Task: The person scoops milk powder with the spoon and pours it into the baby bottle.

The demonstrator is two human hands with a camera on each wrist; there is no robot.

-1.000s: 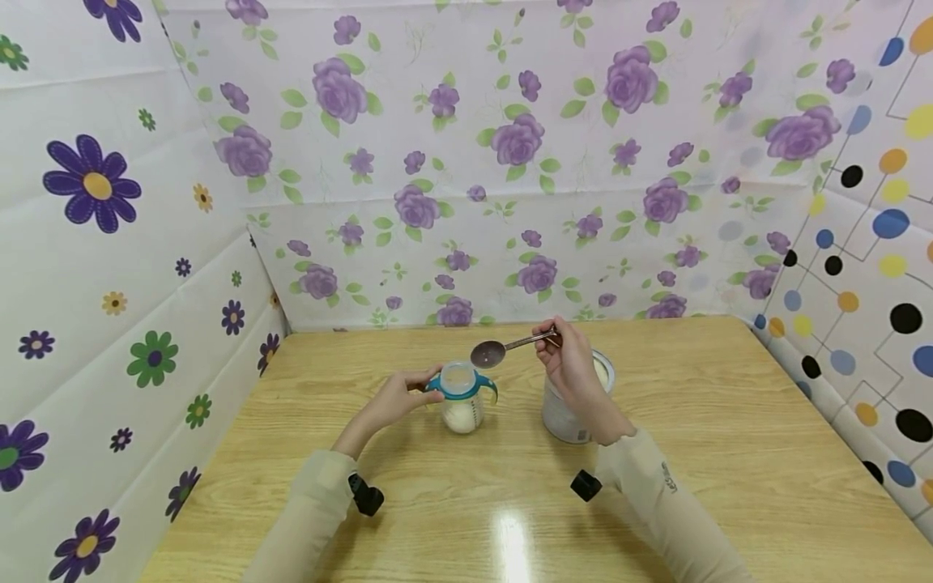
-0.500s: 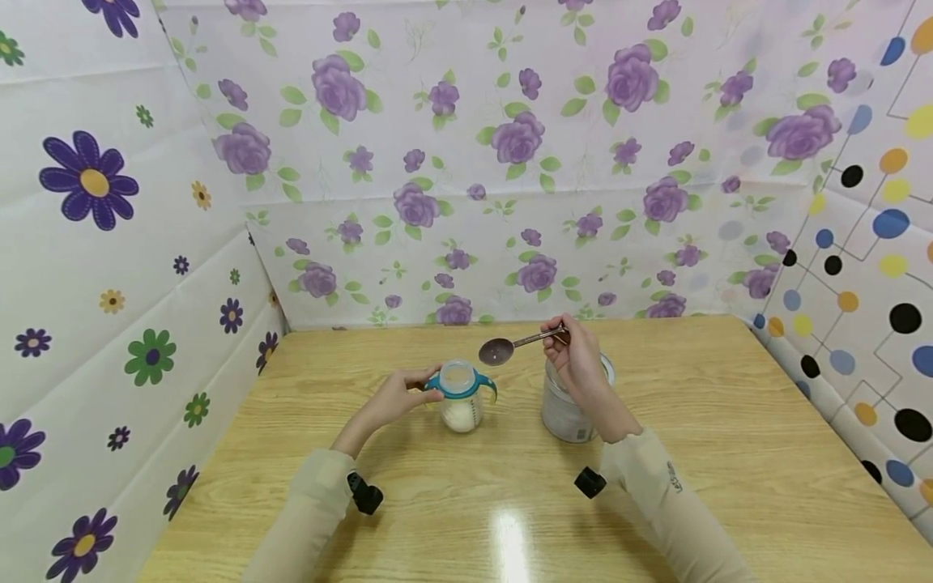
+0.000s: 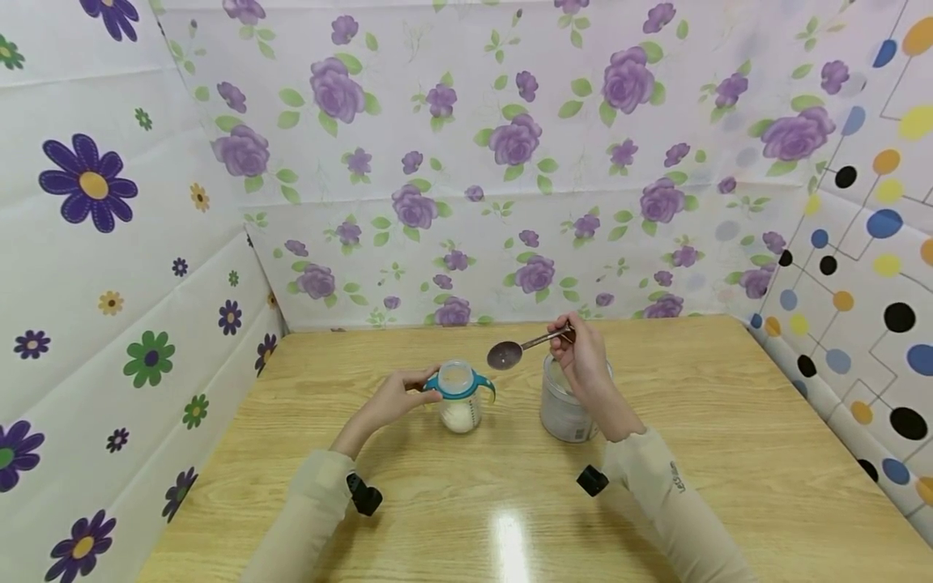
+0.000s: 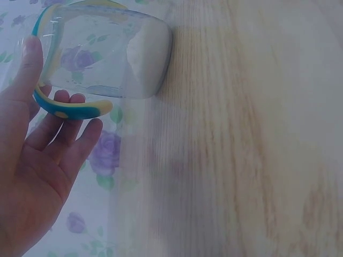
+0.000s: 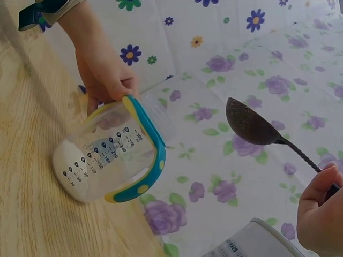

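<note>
The spoon [image 3: 526,346] hangs in the air above the table [image 3: 729,421], between the cup [image 3: 459,397] and the tin [image 3: 564,405], its bowl empty as far as I can tell. Its long axis runs from the bowl, low on my left, up to the handle end on my right, where my right hand [image 3: 583,360] pinches it with curled fingers [image 5: 321,187]. The bowl now sits just off the cup's rim toward the tin side, slightly above it; the tin's open mouth lies directly under my right hand, so that hand is much the nearer of the two to the tin.

The cup stands upright on the table with white powder settled in its bottom, and its teal and yellow handle ring [image 5: 153,155] circles the top. My left hand [image 3: 397,401] steadies it from the left, thumb and fingers curled against the ring [image 4: 69,107], the palm open behind. The two hands are well apart, the cup and spoon bowl between them.

Flowered sheets [image 3: 437,162] wall in the table.
</note>
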